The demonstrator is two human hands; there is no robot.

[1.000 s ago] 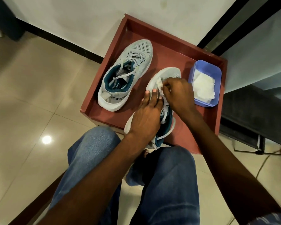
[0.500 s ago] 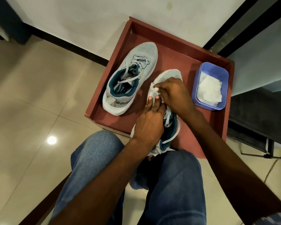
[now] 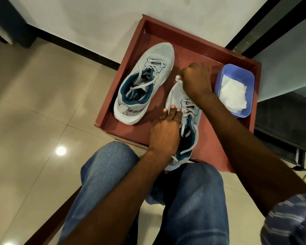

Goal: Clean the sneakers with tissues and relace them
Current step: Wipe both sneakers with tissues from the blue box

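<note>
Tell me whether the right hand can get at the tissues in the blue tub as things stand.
Probably yes. The blue tub sits open-topped just beside the right hand, nothing between them. But that hand already grips a tissue wad at the sneaker's toe, so it would need to drop that first.

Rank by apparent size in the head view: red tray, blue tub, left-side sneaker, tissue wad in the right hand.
1. Red tray
2. Left-side sneaker
3. Blue tub, clearly smaller than the sneaker
4. Tissue wad, mostly hidden in the right hand
</note>
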